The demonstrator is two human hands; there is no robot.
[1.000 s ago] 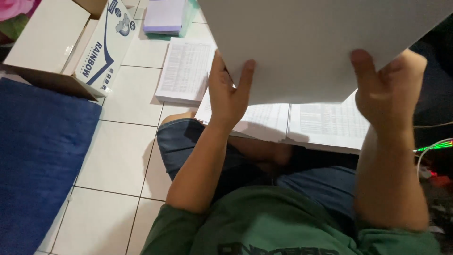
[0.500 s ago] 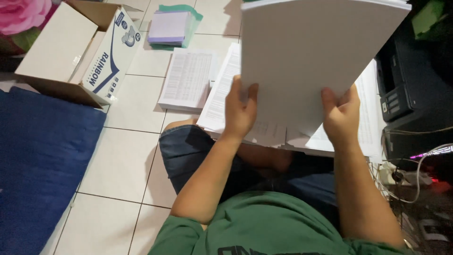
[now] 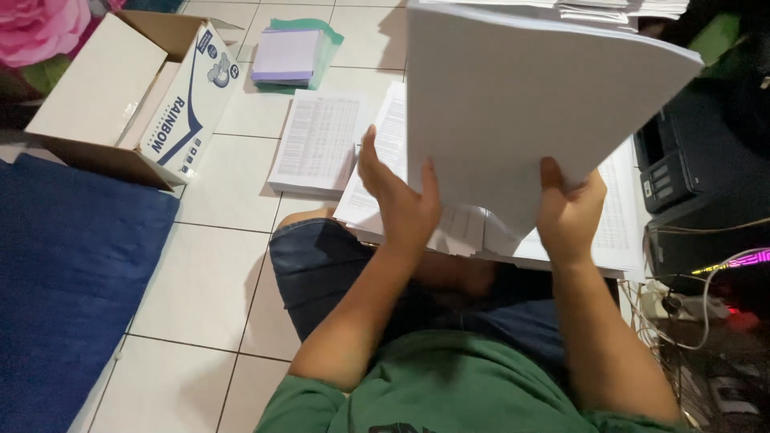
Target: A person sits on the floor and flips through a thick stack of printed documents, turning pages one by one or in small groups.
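Paper stack [image 3: 521, 104], thick and white, held tilted above the lap by both hands at its lower edge. Far left: blue mat [image 3: 72, 281] on the tiled floor [image 3: 200, 297], with an open cardboard box [image 3: 128, 88] behind it. Next, a purple-and-green folder pile [image 3: 293, 54] and a printed sheet bundle [image 3: 314, 144] lying flat on the tiles. Centre: left hand [image 3: 397, 200], its grip pinching the stack's lower left edge, thumb on the near face. Beneath the stack, more printed sheets [image 3: 618, 232] rest across the knees. Right hand [image 3: 569, 212], grip likewise pinching the lower right edge. Far right: black printer [image 3: 698, 176] and loose cables [image 3: 690, 297].
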